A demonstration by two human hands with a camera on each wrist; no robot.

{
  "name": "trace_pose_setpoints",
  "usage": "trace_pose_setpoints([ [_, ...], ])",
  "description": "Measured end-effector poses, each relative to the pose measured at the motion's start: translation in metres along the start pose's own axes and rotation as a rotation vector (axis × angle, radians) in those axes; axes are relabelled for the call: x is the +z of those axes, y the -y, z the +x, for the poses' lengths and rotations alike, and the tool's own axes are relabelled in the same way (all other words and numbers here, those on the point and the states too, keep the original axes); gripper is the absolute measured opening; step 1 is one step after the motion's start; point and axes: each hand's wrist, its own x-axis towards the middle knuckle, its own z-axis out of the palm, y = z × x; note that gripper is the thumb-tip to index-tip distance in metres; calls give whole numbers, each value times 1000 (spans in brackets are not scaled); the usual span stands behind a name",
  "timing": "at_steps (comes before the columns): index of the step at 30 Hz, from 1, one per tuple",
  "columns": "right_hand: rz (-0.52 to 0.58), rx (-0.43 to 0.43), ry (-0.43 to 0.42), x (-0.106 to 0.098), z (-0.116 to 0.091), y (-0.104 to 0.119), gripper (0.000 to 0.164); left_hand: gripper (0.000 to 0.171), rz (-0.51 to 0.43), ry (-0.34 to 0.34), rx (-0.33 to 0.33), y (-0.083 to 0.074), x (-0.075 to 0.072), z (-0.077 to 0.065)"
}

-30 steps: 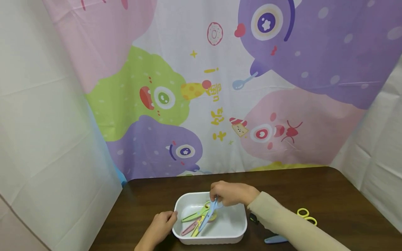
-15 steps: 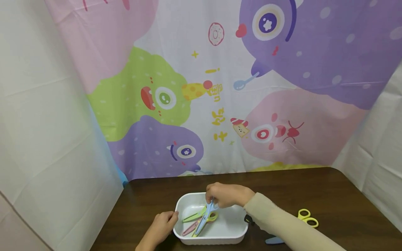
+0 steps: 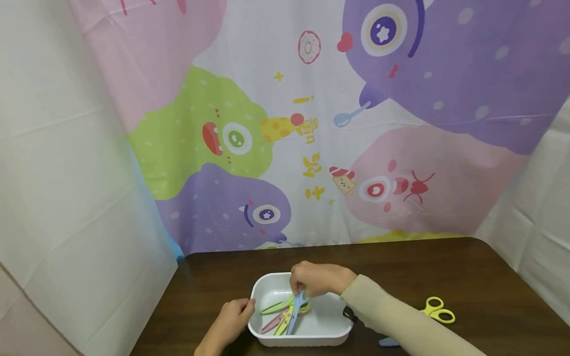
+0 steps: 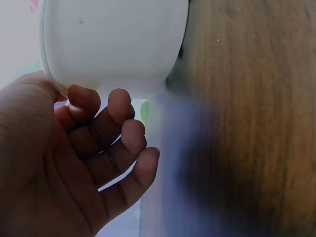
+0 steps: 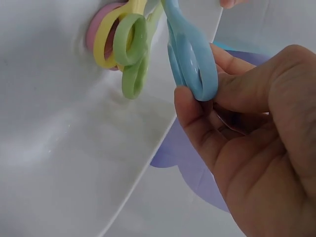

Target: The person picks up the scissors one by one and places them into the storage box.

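A white plastic basin (image 3: 307, 341) stands on the table. My left hand (image 3: 229, 321) grips its left rim, thumb at the rim and curled fingertips (image 4: 118, 103) against the outside wall. Over the basin, my right hand (image 3: 318, 278) pinches blue scissors (image 3: 294, 316) by their handle loops, blades slanting down into the basin. Beside them in the basin lie green scissors (image 3: 272, 307), pink scissors (image 3: 271, 323) and yellow scissors (image 3: 284, 322), overlapping. In the right wrist view the blue handle (image 5: 197, 59) is between thumb and fingers, apart from the green loops (image 5: 131, 39).
Yellow scissor handles (image 3: 438, 311) lie on the brown table (image 3: 392, 269) right of the basin, partly behind the right sleeve (image 3: 392, 311). A blue tip (image 3: 389, 341) shows below the sleeve; whether they belong together is hidden. A cartoon-print cloth (image 3: 249, 207) hangs behind.
My right hand has moved slightly left and down with the blue scissors, whose blades now hang more steeply, right of the yellow ones. The left hand keeps its grip on the basin.
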Motion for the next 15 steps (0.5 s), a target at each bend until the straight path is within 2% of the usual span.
trace_pose_setpoints([
  [7,10,35,21,4,4,0,31,41,13,0,13,-2,-1,1],
  [15,9,28,22,10,9,-3,33,40,32,-10,16,1,1,2],
])
